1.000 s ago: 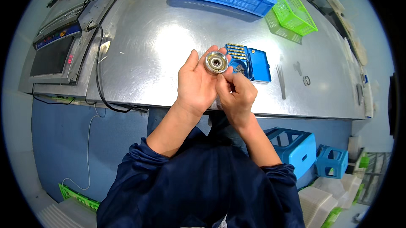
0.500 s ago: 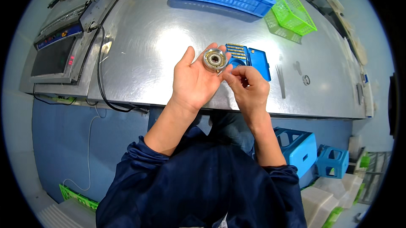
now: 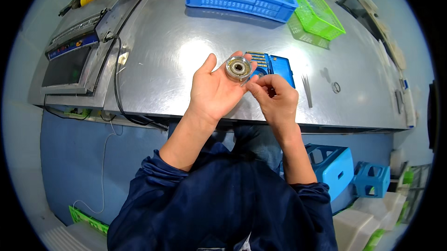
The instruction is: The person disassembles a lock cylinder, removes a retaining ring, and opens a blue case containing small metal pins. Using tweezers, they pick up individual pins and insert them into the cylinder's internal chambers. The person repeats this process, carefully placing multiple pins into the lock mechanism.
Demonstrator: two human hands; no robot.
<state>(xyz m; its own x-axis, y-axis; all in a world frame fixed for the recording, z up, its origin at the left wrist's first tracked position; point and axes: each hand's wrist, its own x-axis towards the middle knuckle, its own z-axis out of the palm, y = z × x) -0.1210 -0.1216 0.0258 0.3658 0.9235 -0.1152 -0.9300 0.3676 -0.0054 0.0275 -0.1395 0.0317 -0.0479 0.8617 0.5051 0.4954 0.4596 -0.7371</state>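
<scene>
A person's two bare hands meet near the centre of the frame, over a shiny metal desk (image 3: 158, 65). The left hand (image 3: 212, 90) lies palm up, spread wide, thumb out toward the upper left. On its fingers sits a round, silvery metal part (image 3: 235, 67), ring-shaped like a bearing, with a dark hole at its centre. The right hand (image 3: 275, 95), just right of it, is narrowed to a pinch of thumb and forefinger at the part's lower right edge. It seems to hold a slim metal piece (image 3: 243, 83), too small to make out fully.

The round part faces up toward the viewer; being a disc, it has no long axis across its face, and the line through its hole rises roughly out of the palm. The slim piece appears to slant from lower left to upper right.

The round part is probably stiff and rather heavy for its size, its polished rim likely slippery; the outer edge looks the surest place to grip. The slim piece is likely light, easy to drop, and best taken by one end.

Just beyond the hands is an open blue case (image 3: 282, 71) with rows of small pieces. To its right lie pointed tweezers (image 3: 307, 92), then a loose ring (image 3: 336, 92). A blue crate (image 3: 233, 5) fills the top centre.
</scene>
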